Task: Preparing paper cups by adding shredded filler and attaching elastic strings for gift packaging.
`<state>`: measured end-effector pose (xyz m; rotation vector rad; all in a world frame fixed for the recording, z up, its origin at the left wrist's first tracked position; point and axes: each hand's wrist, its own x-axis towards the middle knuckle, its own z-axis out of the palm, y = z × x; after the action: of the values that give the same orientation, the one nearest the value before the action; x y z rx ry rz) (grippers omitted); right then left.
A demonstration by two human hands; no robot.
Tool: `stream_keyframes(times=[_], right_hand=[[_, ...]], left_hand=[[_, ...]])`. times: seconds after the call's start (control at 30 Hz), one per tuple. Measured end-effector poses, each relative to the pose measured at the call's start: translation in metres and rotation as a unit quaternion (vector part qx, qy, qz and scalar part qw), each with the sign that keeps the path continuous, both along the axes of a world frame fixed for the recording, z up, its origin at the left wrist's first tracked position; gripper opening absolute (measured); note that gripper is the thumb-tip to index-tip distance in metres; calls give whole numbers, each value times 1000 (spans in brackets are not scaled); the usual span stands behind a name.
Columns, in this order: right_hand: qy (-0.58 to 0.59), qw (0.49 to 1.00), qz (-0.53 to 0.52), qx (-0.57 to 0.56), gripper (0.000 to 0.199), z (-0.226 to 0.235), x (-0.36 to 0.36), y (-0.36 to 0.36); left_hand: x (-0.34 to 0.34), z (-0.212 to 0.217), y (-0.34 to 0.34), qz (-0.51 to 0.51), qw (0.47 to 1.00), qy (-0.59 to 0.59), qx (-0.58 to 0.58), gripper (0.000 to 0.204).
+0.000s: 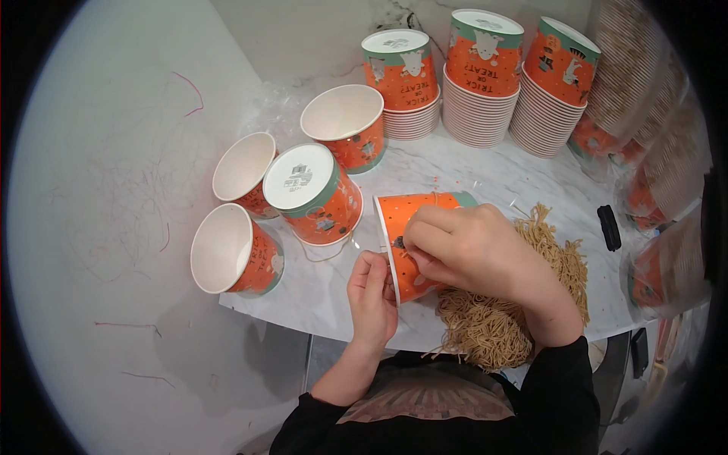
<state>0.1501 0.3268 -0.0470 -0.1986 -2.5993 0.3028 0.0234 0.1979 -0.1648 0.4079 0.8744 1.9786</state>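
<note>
An orange paper tub (390,227) with a green band lies on its side in front of me, its white rim toward the left. My left hand (371,297) is closed at the lower part of that rim, fingertips pressed on it. Across the tub's side, my right hand (474,246) has its fingers pinched together against the printed wall; what they hold is too small to make out. A heap of tan twine strands (489,330) lies under and beside my right forearm.
An upside-down tub (322,208) and several open, upturned or tilted tubs (258,262) sit to the left. Tall stacks of nested tubs (481,83) stand along the back. Plastic-wrapped stacks (660,174) line the right side, near a small black object (609,227).
</note>
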Motion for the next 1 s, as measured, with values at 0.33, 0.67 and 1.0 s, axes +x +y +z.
stream_keyframes(times=[0.33,0.67,1.0], right_hand=[[12,1000,7,14,17,-3,-4,-3],[-3,1000,19,2,16,-3,0,-4],[-2,1000,16,-13,16,-2,1,-4]], left_hand=[[-4,6,-6,-66,997,38,35,28],[-13,-4,2,-80,993,77,37,20],[-11,-16,5,79,949,292,90,25]])
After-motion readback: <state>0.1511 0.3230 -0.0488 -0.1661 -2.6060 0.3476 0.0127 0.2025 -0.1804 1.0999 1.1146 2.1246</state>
